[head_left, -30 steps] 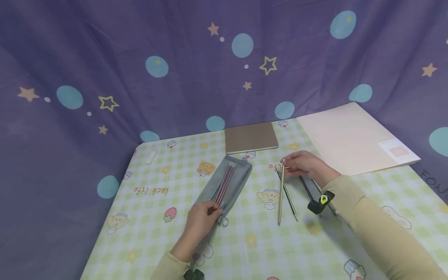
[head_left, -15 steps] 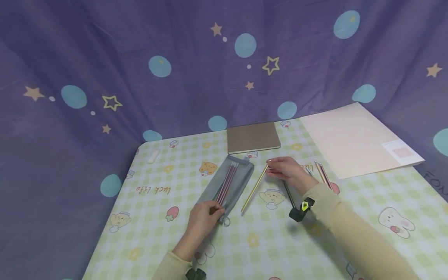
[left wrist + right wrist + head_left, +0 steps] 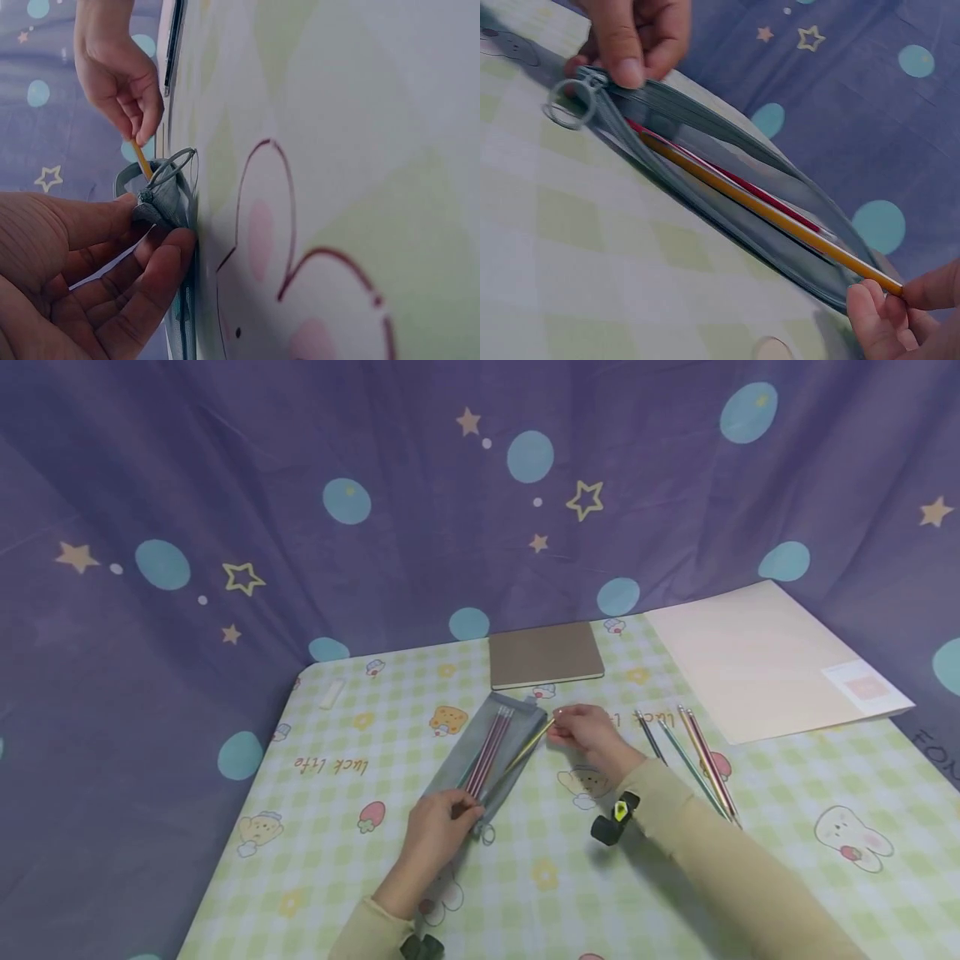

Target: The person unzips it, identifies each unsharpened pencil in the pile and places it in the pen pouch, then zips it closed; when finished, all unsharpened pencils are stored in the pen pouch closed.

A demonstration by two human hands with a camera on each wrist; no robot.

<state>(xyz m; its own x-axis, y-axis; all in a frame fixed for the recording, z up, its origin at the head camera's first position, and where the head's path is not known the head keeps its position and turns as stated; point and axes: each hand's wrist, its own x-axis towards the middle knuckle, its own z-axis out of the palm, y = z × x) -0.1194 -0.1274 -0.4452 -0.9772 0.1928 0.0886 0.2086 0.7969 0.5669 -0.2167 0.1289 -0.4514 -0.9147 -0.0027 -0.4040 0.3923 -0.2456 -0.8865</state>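
Note:
A grey-blue mesh pencil case [image 3: 459, 762] lies on the checked tablecloth, its zip gaping along one side. Dark red pencils [image 3: 489, 750] show inside it. My left hand [image 3: 439, 828] pinches the near end, beside the zip and its ring pull [image 3: 568, 105]. Between the thumb and fingers of my right hand [image 3: 594, 737] is one end of a yellow pencil [image 3: 528, 750]. This pencil slants down through the zip opening, its far end inside the case near my left fingers, as the right wrist view shows.
Several loose pencils [image 3: 701, 760] lie right of my right hand. A brown notebook [image 3: 546, 656] sits behind the case, with a large cream folder [image 3: 757, 664] at the back right. A small white eraser [image 3: 332, 693] lies at the back left.
My right hand has moved left with the yellow pencil, tilting it and bringing its lower end into the case. Loose pencils it covered now show. My left hand keeps its hold.

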